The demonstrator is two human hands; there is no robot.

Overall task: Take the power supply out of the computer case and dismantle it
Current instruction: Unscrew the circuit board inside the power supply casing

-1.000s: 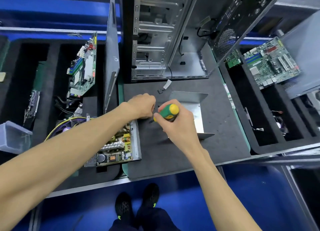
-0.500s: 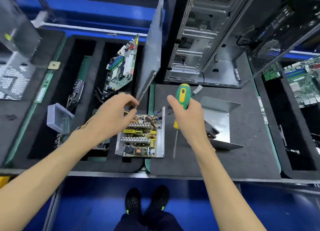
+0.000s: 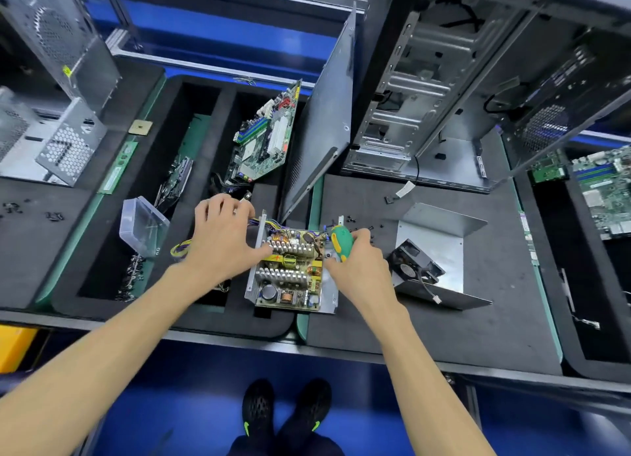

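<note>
Both hands moved onto power supply (image 3: 290, 271), screwdriver (image 3: 339, 242) gripped

Bright, even overhead light is glinting off the bare metal computer case (image 3: 426, 90), shadows are staying soft, and wide-angle distortion is bending and softening the edges.

screwdriver (image 3: 339, 241) shaft hidden, computer case (image 3: 426, 90) top cropped

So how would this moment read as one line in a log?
stage: dismantling | left hand: steadying open power supply | right hand: gripping screwdriver | fan: already off
</note>
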